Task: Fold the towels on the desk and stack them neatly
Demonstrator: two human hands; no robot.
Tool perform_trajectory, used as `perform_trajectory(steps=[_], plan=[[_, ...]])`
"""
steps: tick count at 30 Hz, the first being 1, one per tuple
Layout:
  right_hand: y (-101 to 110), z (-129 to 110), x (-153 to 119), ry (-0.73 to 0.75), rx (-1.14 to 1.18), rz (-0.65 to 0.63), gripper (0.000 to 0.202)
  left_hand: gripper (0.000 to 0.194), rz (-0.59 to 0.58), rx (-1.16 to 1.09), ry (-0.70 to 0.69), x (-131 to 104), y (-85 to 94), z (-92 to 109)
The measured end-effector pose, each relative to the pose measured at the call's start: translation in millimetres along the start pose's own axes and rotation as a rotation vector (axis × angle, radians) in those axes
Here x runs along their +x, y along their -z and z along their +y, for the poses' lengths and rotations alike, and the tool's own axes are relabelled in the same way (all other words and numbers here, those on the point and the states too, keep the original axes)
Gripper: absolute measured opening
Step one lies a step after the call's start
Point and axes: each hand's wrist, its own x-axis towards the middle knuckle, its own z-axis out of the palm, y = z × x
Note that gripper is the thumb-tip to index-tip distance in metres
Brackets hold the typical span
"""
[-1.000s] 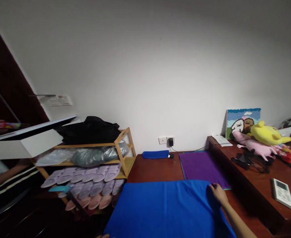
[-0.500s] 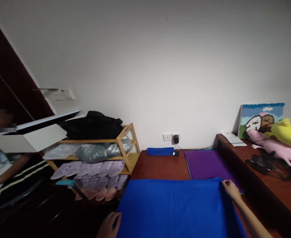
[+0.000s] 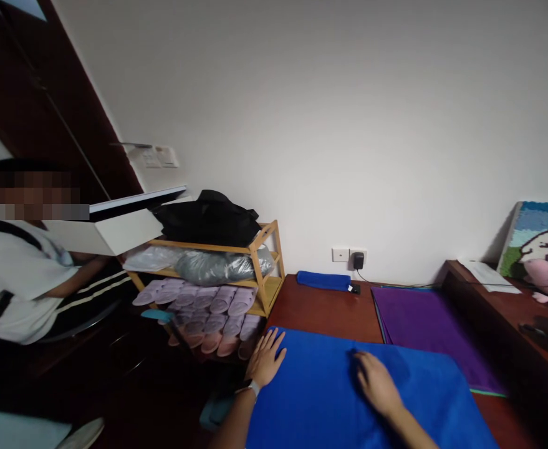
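Note:
A large blue cloth (image 3: pixel 318 386) lies spread on the reddish-brown table. My left hand (image 3: pixel 265 358), with a watch at the wrist, rests flat on the cloth's left edge, fingers outstretched. Over the middle of the cloth is my right hand (image 3: pixel 377 381), palm down and slightly blurred, its fingers loosely bent and apart, with no cloth visibly pinched. Faint creases run across the cloth near it. Behind and to the right lies a purple cloth (image 3: pixel 421 321), partly covered by the blue one.
At the back lies a rolled blue cloth (image 3: pixel 323 280) near a plugged-in black adapter (image 3: pixel 358 260). A raised brown ledge (image 3: pixel 479 305) borders the right side. To the left stand a wooden rack (image 3: pixel 267 268) with slippers and a seated person (image 3: pixel 16 268) beside a white box (image 3: pixel 124 232).
My left hand has moved up along the cloth's left edge and flattened. My right hand has left the far right corner for the cloth's middle. The view has shifted left.

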Motion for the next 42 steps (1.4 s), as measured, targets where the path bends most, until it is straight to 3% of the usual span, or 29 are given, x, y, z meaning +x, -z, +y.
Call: perform_trajectory(steps=[2, 4, 6, 8, 10, 12, 17, 20, 24, 28, 31, 33, 37, 39, 42], plan=[[-34.8, -57.4, 25.2, 0.073, 0.024, -0.093, 0.058, 0.056, 0.002, 0.014, 0.010, -1.7, -8.7, -4.1], [-62.5, -99.1, 47.3, 0.088, 0.010, -0.189, 0.065, 0.057, 0.007, 0.023, 0.016, -3.7, -13.4, -6.6], [-80.0, -119.4, 61.7, 0.082, -0.015, -0.246, 0.070, 0.058, 0.011, 0.028, 0.019, -4.8, -14.7, -7.6], [-85.9, -116.1, 65.6, 0.077, -0.041, -0.245, 0.072, 0.059, 0.019, 0.026, 0.023, -4.6, -14.0, -7.3], [-79.7, -90.4, 58.6, 0.052, -0.082, -0.206, 0.073, 0.058, 0.025, 0.020, 0.031, -3.4, -12.8, -6.3], [-62.2, -47.5, 42.5, -0.021, -0.151, -0.158, 0.073, 0.057, 0.030, 0.012, 0.039, -2.2, -12.0, -5.5], [10.7, 84.4, -14.0, -0.220, -0.349, -0.022, 0.069, 0.057, 0.016, -0.006, 0.057, 0.4, -11.7, -5.0], [50.1, 144.9, -41.4, -0.325, -0.355, 0.031, 0.068, 0.057, -0.016, 0.007, 0.078, 5.2, -6.9, -3.8], [74.3, 187.2, -59.4, -0.419, -0.239, 0.119, 0.060, 0.060, -0.077, 0.048, 0.121, 16.0, 6.5, 0.0], [72.7, 194.8, -57.7, -0.457, -0.253, 0.128, 0.062, 0.057, -0.045, 0.075, 0.118, 19.7, 9.5, 1.1], [58.5, 167.1, -39.9, -0.445, -0.343, 0.183, 0.071, 0.056, 0.027, 0.052, 0.095, 17.4, 0.1, -2.5], [40.0, 124.6, -18.6, -0.317, -0.342, 0.200, 0.073, 0.056, 0.031, 0.024, 0.085, 16.3, -7.3, -5.9], [-16.6, 6.5, 31.2, 0.015, -0.163, 0.003, 0.069, 0.058, -0.014, 0.009, 0.110, 16.1, -15.9, -11.6], [-43.2, -41.6, 50.6, 0.083, -0.115, -0.123, 0.070, 0.058, -0.018, 0.020, 0.128, 15.5, -17.2, -13.9], [-60.8, -68.2, 65.5, 0.081, -0.114, -0.217, 0.074, 0.059, -0.021, 0.031, 0.137, 14.4, -18.0, -17.4]])
